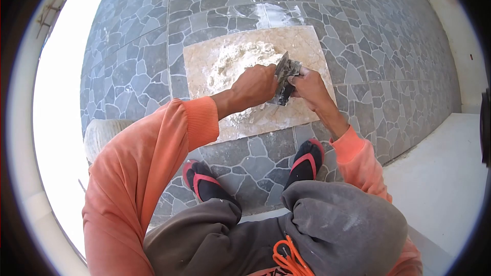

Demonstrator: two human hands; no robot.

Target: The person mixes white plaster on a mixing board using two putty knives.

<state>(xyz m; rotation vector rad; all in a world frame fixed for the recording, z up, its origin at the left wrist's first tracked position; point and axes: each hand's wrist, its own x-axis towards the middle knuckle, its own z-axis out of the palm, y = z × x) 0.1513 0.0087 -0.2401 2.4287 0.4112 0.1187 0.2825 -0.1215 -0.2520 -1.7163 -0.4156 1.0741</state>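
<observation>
My left hand (255, 86) is closed, knuckles up, around the handle end of a thin-bladed trowel (282, 63); the handle itself is hidden by the fingers. Against that blade lies a dark, flat scraper (285, 88) crusted with pale residue. My right hand (310, 87) grips the scraper at its edge, thumb on its face. Where one tool ends and the other begins is hard to make out. Both are held above a heap of off-white powder or paste (238, 61), which lies on a beige marbled tile board (302, 41).
Grey stone-patterned floor tiles (245, 163) surround the board. A wet whitish smear (279, 15) is behind it. A pale rounded object (102, 135) stands at the left, partly behind my sleeve. My feet in red-strapped sandals (307, 159) are close to the board's near edge.
</observation>
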